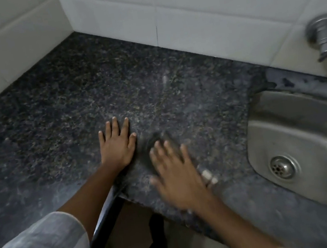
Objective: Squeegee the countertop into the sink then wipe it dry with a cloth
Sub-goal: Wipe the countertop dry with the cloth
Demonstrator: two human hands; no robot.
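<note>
The dark speckled granite countertop (pixel 62 102) fills the middle of the view. My left hand (pixel 117 145) lies flat on it near the front edge, fingers apart and holding nothing. Just to its right, my right hand (pixel 178 178) is blurred by motion and presses with spread fingers on a dark cloth (pixel 159 138) that shows beyond the fingertips. Something small and white (pixel 209 177) peeks out at the right side of that hand; I cannot tell what it is. The steel sink (pixel 314 119) is set into the counter on the right.
White wall tiles (pixel 203 7) rise behind the counter and along its left side. A chrome tap (pixel 324 34) sticks out of the wall above the sink. The sink's drain (pixel 282 167) is near its front. The counter's front edge has a cut-out corner (pixel 127 195) below my hands.
</note>
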